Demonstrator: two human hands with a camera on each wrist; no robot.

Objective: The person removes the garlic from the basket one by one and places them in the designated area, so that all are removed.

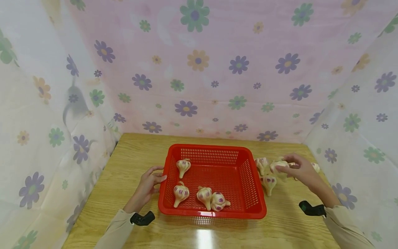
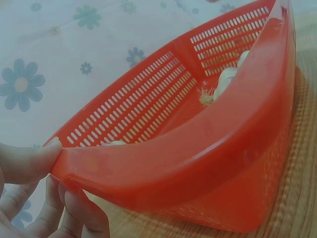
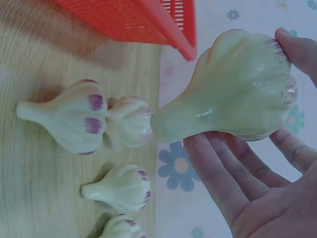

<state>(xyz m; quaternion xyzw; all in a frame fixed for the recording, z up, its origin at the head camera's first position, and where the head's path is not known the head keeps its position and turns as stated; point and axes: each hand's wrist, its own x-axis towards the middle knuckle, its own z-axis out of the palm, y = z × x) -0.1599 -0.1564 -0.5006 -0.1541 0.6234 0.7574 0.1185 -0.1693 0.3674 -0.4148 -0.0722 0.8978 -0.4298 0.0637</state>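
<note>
A red plastic basket (image 1: pixel 214 215) with slotted walls stands on the table. At its left rim my left hand (image 1: pixel 147 188) grips it, thumb on the rim and fingers below, as the left wrist view shows. Inside lie several garlic bulbs (image 1: pixel 181 194) with purple patches, along the left and near sides. Right of the basket, my right hand (image 1: pixel 303 173) holds a garlic bulb (image 3: pixel 237 89) between thumb and fingers, its stem pointing away from the palm. In the right wrist view this bulb is off the table, apart from the other bulbs (image 3: pixel 121 187).
Several more bulbs lie on the wooden table (image 1: pixel 133 152) to the basket's right, two of them (image 1: pixel 268 183) close beside its wall. Flowered cloth (image 1: pixel 214 86) hangs behind the table and along both sides.
</note>
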